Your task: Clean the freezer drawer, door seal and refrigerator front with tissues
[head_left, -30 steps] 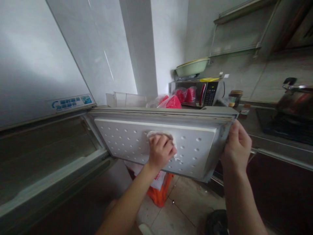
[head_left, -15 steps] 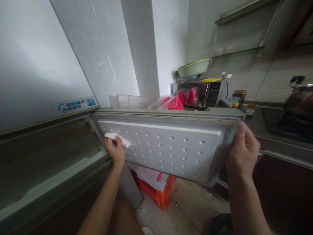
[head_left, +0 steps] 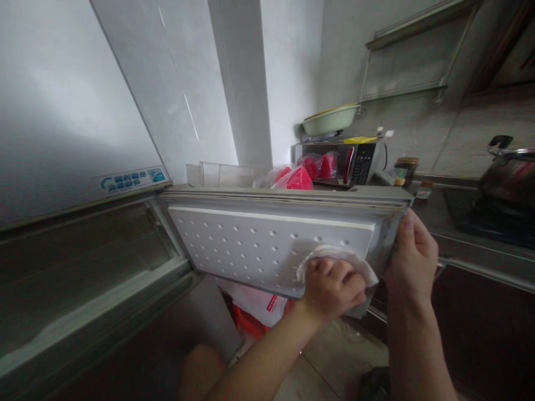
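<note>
A grey fridge door (head_left: 234, 239) with rows of dimples on its inner face stands swung open before me. My left hand (head_left: 334, 284) presses a crumpled white cloth or tissue (head_left: 355, 260) against the right part of that face, fingers curled over it. At the door's free right edge, my right hand (head_left: 413, 250) grips the upper corner; its fingertips are partly hidden behind the edge. The open fridge compartment (head_left: 83, 267) lies to the left, below a closed upper door (head_left: 75, 111) with a blue-and-white sticker (head_left: 132, 179).
Behind the door are a microwave (head_left: 363, 161), red items in clear plastic (head_left: 298, 178) and a green basin (head_left: 330, 120). Jars (head_left: 405, 167) and a pot on a stove (head_left: 507, 178) stand at right. Under the door, a white bag (head_left: 254, 301) lies on an orange stool (head_left: 246, 322).
My left hand has slid the white cloth from the left side of the door's inner face across to its right side. My right hand keeps its hold on the edge.
</note>
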Demonstrator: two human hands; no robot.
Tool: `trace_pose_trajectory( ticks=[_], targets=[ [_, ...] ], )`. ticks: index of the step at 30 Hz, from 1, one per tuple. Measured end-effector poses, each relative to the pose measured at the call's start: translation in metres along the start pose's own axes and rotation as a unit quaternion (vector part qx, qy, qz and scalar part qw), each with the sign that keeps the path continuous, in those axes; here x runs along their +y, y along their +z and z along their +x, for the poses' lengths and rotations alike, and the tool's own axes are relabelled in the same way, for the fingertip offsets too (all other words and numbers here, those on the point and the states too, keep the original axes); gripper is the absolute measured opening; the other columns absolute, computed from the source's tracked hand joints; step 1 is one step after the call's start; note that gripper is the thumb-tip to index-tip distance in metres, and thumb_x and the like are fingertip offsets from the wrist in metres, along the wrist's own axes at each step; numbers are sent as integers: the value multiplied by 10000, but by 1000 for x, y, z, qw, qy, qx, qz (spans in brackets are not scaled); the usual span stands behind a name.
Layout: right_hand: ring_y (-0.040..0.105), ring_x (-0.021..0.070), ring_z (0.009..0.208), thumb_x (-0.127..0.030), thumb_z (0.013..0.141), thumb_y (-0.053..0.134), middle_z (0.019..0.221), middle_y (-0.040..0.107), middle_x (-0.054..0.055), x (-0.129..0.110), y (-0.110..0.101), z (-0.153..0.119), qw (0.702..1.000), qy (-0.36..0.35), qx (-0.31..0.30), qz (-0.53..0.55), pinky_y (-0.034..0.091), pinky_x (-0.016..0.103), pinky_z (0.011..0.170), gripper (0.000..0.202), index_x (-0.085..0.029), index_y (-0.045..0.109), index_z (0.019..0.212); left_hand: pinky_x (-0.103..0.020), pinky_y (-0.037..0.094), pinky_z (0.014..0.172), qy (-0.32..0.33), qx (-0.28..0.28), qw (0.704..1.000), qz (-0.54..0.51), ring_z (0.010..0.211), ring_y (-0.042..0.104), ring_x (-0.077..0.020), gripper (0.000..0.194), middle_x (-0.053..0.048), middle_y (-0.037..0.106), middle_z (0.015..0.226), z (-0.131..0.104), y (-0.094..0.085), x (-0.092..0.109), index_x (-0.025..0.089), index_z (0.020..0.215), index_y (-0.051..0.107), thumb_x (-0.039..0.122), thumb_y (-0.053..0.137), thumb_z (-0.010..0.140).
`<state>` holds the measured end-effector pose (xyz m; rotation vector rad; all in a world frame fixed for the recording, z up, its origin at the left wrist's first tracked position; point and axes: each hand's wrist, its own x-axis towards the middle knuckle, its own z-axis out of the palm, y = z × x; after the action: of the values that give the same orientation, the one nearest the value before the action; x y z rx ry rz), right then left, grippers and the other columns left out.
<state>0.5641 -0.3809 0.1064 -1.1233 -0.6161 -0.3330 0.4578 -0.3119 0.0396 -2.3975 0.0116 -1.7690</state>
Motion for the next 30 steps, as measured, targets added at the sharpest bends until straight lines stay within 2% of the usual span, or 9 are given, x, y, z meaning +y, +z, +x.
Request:
trace_pose_trajectory(
  ticks=[3, 5, 8, 12, 16, 19, 23, 27, 30],
  targets=[
    [622, 247, 1112, -458, 881, 553, 1164, 692, 85, 3, -2, 1, 1000, 8, -8, 26, 425, 466, 1015, 398, -196, 675, 1155, -346, 304, 680, 82, -20, 996, -1, 754, 498, -150, 182, 37, 636, 760, 5, 2, 2, 258, 659, 616, 354, 625, 813],
    [619, 239, 1120, -449, 875, 566, 1180, 686, 84, 5, -3, 1, 999, 14, -16, 38, 412, 472, 1031, 391, -205, 668, 1163, -337, 317, 698, 101, -28, 994, 0, 766, 516, -142, 174, 49, 659, 790, 1, 0, -3, 265, 675, 627, 366, 639, 815],
    [632, 238, 1100, -447, 867, 575, 1175, 689, 80, 6, -3, 2, 999, 13, -15, 48, 421, 481, 1025, 385, -213, 671, 1157, -323, 327, 706, 110, -46, 993, 4, 746, 528, -143, 165, 61, 663, 749, -14, -10, -20, 256, 661, 617, 336, 682, 789],
    [626, 243, 1113, -450, 875, 561, 1175, 690, 77, 2, -2, 2, 1000, 4, -11, 28, 413, 488, 1030, 386, -218, 671, 1163, -325, 312, 679, 75, -77, 993, 45, 689, 505, -154, 192, 32, 616, 650, -40, -33, -50, 230, 622, 586, 267, 649, 800],
    [635, 238, 1089, -441, 881, 558, 1162, 696, 73, 0, -2, 0, 1000, -2, -4, 17, 427, 483, 1011, 380, -222, 668, 1171, -321, 333, 710, -19, -82, 991, 103, 702, 489, -173, 186, -22, 596, 685, -67, -60, -88, 206, 626, 588, 202, 574, 811],
    [641, 238, 1067, -448, 883, 553, 1137, 705, 69, -1, -2, 0, 1000, -11, -2, 5, 444, 468, 985, 373, -227, 679, 1155, -315, 370, 714, -145, -35, 983, 111, 715, 485, -183, 209, -35, 557, 696, -87, -77, -119, 201, 595, 565, 217, 548, 803],
    [640, 247, 1071, -458, 886, 547, 1148, 700, 75, -3, -3, -2, 1000, -9, -5, 3, 440, 474, 981, 381, -227, 676, 1160, -323, 401, 708, -308, 43, 941, 135, 724, 482, -187, 202, -27, 485, 716, -105, -101, -162, 196, 609, 508, 270, 523, 796],
    [642, 249, 1065, -468, 885, 543, 1138, 702, 74, -4, -4, -5, 1000, -4, 2, -3, 439, 481, 981, 390, -226, 674, 1161, -332, 406, 714, -404, 142, 887, 175, 719, 439, -178, 194, 0, 400, 716, -111, -123, -200, 206, 634, 430, 246, 457, 822],
    [636, 246, 1079, -466, 884, 541, 1154, 696, 71, -3, -5, -6, 1000, -8, 6, -10, 435, 475, 992, 398, -223, 669, 1171, -337, 419, 732, -449, 196, 851, 192, 709, 427, -166, 202, 13, 388, 717, -111, -134, -216, 207, 637, 412, 280, 481, 812]
  ],
)
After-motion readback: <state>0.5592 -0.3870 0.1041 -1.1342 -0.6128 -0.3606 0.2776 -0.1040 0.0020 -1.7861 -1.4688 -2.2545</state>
